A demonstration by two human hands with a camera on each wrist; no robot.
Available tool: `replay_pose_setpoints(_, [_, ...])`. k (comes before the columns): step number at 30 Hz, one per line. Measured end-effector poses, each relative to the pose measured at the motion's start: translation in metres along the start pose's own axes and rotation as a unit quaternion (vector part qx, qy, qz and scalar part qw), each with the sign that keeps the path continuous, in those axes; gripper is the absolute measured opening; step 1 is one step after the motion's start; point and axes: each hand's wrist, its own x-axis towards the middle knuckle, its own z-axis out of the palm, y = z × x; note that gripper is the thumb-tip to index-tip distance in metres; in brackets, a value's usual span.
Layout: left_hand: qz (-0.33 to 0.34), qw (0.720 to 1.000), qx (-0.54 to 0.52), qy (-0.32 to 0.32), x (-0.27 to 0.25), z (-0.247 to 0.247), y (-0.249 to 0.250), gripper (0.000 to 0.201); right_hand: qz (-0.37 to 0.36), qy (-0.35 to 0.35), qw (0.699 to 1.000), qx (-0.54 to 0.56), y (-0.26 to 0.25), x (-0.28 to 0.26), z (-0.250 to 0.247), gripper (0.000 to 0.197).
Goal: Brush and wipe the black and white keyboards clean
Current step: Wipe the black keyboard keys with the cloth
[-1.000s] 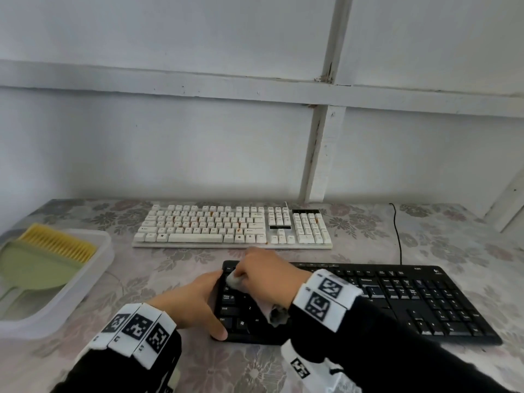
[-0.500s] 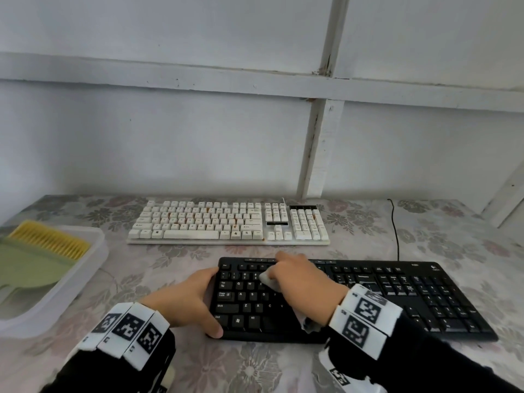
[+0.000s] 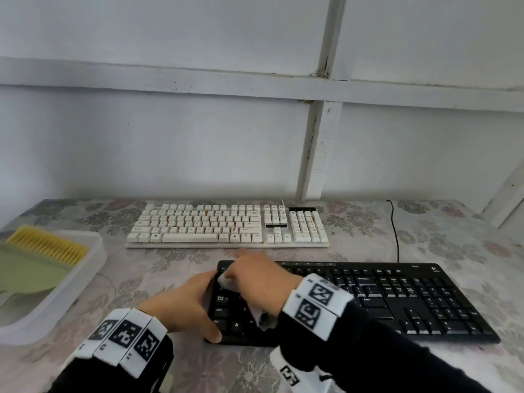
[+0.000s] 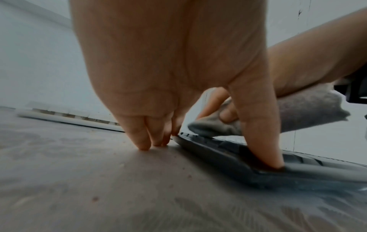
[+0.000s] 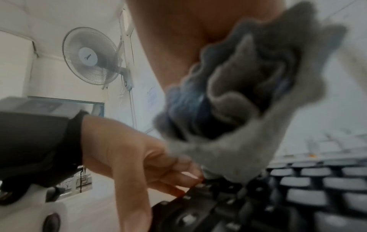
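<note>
Wiping the black keyboard (image 3: 368,302) goes best with steady bracing: the left hand (image 3: 184,304) rests at its left end, thumb laid on the near corner, fingers straight down against the edge. The right hand (image 3: 255,279) curls round a bunched grey cloth (image 4: 218,125), pressed onto the far-left keys. The person should probably work row by row with light pressure, so caps don't snag. The white keyboard (image 3: 226,222), still speckled orange, lies just beyond on the table (image 3: 439,236).
</note>
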Motion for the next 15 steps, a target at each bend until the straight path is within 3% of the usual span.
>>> replay_pose_setpoints(2, [-0.002, 1.000, 0.001, -0.011, 0.002, 0.000, -0.002, 0.117, -0.015, 0.001, 1.000, -0.001, -0.011, 0.003, 0.006, 0.023])
replay_pose_setpoints(3, [-0.001, 1.000, 0.006, -0.009, 0.004, 0.001, -0.003, 0.113, -0.011, 0.008, 1.000, 0.003, -0.011, 0.000, 0.007, 0.021])
replay_pose_setpoints(5, [0.002, 1.000, 0.007, 0.002, 0.004, 0.002, 0.000, 0.092, -0.002, 0.022, 1.000, -0.014, -0.001, -0.009, 0.010, 0.035])
replay_pose_setpoints(7, [0.010, 1.000, 0.008, 0.005, 0.004, 0.002, 0.000, 0.092, 0.001, 0.031, 0.999, -0.026, 0.015, -0.022, 0.007, 0.046])
replay_pose_setpoints(10, [0.012, 1.000, -0.002, 0.003, 0.002, 0.002, -0.001, 0.104, 0.022, 0.053, 0.998, 0.006, 0.046, -0.042, 0.004, 0.039])
replay_pose_setpoints(15, [0.025, 1.000, 0.012, -0.004, 0.003, 0.002, 0.000, 0.104, 0.065, 0.043, 0.997, -0.030, 0.089, -0.071, 0.001, 0.026])
